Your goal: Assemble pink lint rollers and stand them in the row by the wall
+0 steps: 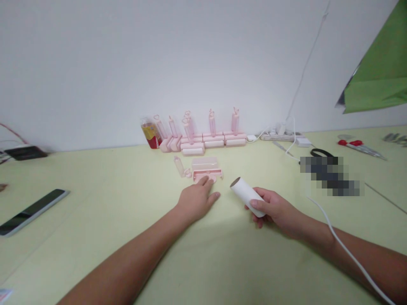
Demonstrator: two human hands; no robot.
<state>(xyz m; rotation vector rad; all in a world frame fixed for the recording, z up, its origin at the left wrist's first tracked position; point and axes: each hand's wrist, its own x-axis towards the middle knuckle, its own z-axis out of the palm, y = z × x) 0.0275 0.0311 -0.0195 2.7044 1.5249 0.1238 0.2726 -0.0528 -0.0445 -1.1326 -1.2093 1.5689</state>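
My right hand (273, 210) grips a white paper roll (246, 194), tilted, with its brown tube end facing up and left. To the left, my left hand (197, 201) lies with its fingers stretched out, the tips touching the front of an opened pink plastic case (219, 173). Part of that case is hidden under the fingers. Just behind it sits a clear pinkish cover (205, 163). Beside the case is a slim clear tube (178, 166) with a pink ring-like piece at its lower end.
Against the wall, several pink cases (214, 141) stand with upright clear tubes, by a red-yellow packet (150, 134). A phone (33, 212) is at left. On the right are a power strip (276, 136), red-handled scissors (358, 146) and a white cable (341, 250) crossing over my right forearm.
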